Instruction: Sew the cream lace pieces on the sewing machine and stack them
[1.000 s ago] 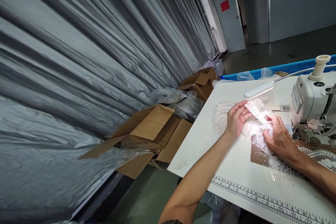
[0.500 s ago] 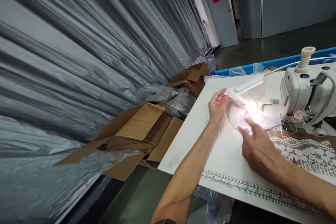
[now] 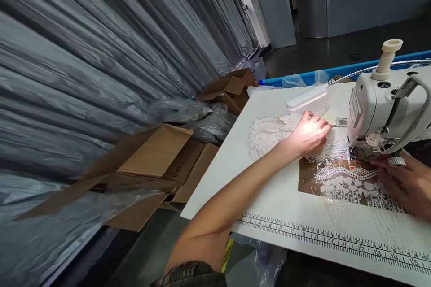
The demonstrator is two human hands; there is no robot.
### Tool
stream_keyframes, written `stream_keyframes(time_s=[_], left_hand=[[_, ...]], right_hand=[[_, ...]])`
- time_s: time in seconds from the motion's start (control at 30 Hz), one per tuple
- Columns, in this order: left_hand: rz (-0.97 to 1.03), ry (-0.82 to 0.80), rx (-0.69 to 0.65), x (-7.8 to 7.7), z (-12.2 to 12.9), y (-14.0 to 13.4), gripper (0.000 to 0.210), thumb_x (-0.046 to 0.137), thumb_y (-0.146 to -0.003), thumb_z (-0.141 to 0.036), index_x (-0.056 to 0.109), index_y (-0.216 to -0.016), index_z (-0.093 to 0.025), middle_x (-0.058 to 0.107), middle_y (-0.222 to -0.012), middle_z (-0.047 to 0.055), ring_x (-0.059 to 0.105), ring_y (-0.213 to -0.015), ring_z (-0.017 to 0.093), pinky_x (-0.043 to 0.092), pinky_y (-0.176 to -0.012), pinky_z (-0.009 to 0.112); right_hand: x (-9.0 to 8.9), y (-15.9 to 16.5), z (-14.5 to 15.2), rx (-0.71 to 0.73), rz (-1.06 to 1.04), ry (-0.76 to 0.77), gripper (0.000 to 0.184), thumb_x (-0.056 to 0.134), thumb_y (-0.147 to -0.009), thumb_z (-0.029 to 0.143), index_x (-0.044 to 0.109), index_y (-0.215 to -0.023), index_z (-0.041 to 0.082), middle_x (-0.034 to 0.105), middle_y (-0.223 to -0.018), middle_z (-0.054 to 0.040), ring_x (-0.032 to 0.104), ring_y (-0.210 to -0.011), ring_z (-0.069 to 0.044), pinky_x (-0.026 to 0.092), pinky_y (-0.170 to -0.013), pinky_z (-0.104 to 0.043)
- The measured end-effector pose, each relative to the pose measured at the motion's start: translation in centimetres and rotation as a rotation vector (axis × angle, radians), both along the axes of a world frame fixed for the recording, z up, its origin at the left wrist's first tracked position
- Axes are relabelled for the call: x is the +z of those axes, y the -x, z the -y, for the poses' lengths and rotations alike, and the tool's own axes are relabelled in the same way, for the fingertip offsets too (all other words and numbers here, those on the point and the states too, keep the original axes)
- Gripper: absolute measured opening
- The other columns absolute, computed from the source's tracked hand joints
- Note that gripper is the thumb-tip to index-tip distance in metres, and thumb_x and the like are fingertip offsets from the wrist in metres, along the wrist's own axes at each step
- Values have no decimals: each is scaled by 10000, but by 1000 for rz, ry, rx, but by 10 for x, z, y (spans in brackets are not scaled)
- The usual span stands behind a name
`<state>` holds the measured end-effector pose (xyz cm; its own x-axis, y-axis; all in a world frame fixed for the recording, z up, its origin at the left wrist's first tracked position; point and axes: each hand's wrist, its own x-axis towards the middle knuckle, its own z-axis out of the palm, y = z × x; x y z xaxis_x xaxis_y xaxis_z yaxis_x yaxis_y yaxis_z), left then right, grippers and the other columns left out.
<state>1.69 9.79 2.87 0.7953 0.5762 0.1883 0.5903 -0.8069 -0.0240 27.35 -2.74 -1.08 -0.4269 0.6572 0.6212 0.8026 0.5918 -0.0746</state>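
Observation:
White lace fabric (image 3: pixel 267 136) lies bunched on the sewing table, left of the needle. My left hand (image 3: pixel 310 133) is over its right part, fingers bent and closed on the lace. At the right, my right hand (image 3: pixel 409 186) is beside the presser foot, its fingertips at the edge of a fringed lace trim (image 3: pixel 353 184); the machine partly hides these fingers. Under that trim is a flat brown sheet (image 3: pixel 306 177). The white sewing machine (image 3: pixel 368 103) has its needle area between my hands.
A white lamp (image 3: pixel 306 97) on a bendable neck lights the lace. A printed ruler scale (image 3: pixel 332 237) runs along the front edge of the table. Open cardboard boxes (image 3: pixel 156 150) and plastic bags (image 3: pixel 215 123) stand at the left, beside a grey curtain (image 3: pixel 111 45).
The lace is lowered and spread on the table. My left hand has moved right onto it, towards the needle. My right hand has left it and moved right to the trim. The view has shifted.

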Motion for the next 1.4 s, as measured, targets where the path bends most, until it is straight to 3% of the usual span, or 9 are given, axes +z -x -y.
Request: stream_keyframes(time_s=[0.1, 0.2, 0.33, 0.43, 0.53, 0.63, 0.73, 1.23, 1.4], left_hand=[[-42, 56, 11, 0, -8, -3, 171, 508, -828, -118, 656, -903, -158, 640, -793, 86, 582, -821, 247, 307, -1019, 535], [50, 64, 61, -1, -6, 5, 242, 442, -840, -71, 646, -860, -201, 612, -771, 49, 558, -833, 225, 271, -1055, 534], [442, 129, 263, -12, 11, 9, 249, 467, -903, -123, 643, -746, -202, 614, -748, 70, 557, -797, 222, 389, -926, 457], [754, 255, 366, -27, 27, 5, 147, 554, -916, -243, 665, -826, -208, 600, -676, 38, 530, -627, 169, 456, -720, 356], [1029, 507, 380, -38, 38, -1, 166, 581, -914, -314, 652, -989, -184, 657, -758, 33, 587, -625, 139, 517, -655, 302], [1426, 960, 416, -40, 40, -5, 264, 724, -818, -306, 633, -1014, -153, 670, -780, 23, 662, -754, 143, 586, -806, 321], [1623, 1169, 481, -38, 38, -7, 240, 763, -804, -265, 629, -961, -143, 647, -709, 2, 669, -747, 131, 598, -874, 349], [1699, 1206, 580, -34, 36, -11, 154, 673, -830, -80, 598, -955, -131, 540, -591, -66, 641, -640, 90, 616, -800, 300], [1722, 1232, 586, -30, 36, -11, 115, 595, -844, -46, 607, -931, -121, 505, -566, -73, 584, -581, 67, 612, -766, 283]], right_hand=[[-3, -8, -6, -51, -88, -39, 281, 443, -991, 304, 679, -888, 191, 689, -921, -111, 681, -708, -207, 545, -533, -306], [-9, -10, -7, -94, -206, 13, 212, 474, -971, 292, 671, -945, 219, 689, -960, -88, 691, -760, -192, 546, -555, -274], [-16, -11, -5, -68, -262, 61, 182, 507, -953, 289, 677, -979, 230, 688, -997, -87, 694, -785, -194, 559, -573, -277], [-19, -10, -4, -65, -279, 76, 184, 525, -938, 285, 692, -1002, 238, 696, -1026, -87, 700, -796, -200, 568, -573, -288], [-19, -9, -4, -68, -302, 88, 180, 531, -931, 283, 701, -979, 244, 700, -1010, -80, 705, -839, -205, 587, -630, -296], [-19, -9, -3, -73, -313, 90, 183, 525, -939, 289, 696, -972, 233, 694, -1013, -88, 702, -861, -207, 585, -650, -296], [-19, -9, -3, -73, -314, 86, 194, 518, -941, 301, 696, -970, 231, 690, -998, -89, 697, -845, -207, 582, -650, -303], [-10, -6, -4, -49, -249, 41, 223, 481, -949, 273, 692, -914, 212, 664, -934, -75, 680, -698, -177, 552, -517, -255], [-9, -6, -4, -35, -228, 32, 222, 486, -948, 236, 702, -923, 191, 658, -948, -85, 687, -757, -187, 580, -585, -258]])
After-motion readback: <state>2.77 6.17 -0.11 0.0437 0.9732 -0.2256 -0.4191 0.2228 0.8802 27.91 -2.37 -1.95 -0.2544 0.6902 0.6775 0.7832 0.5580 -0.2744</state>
